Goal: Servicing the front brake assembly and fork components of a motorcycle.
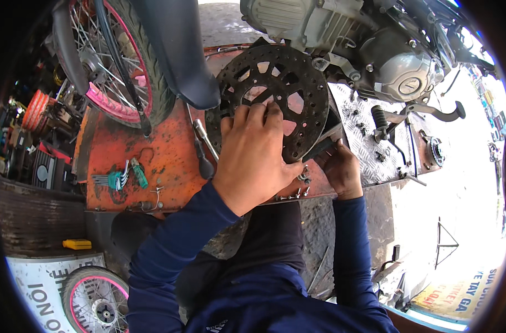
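Note:
A dark, perforated brake disc [314,83] stands tilted over the orange work stand, below the motorcycle's engine. My left hand [256,158] is closed on its near side, with the fingers curled at the inner cut-outs and the thumb by the lower rim. Just right of the disc, my right hand [342,169] is palm up with bent fingers, touching a dark flat part [326,145]. Some of its fingertips are hidden behind that part, whose kind I cannot make out. Several small bolts [297,194] lie below the disc.
Left of my hand lie a ratchet wrench [204,139], a hex key set [118,178] and a green-handled tool [139,173]. A pink-rimmed front wheel [147,83] and black fender [178,55] hang over the orange stand [111,144]. The engine [397,66] and foot peg [380,119] overhang the right.

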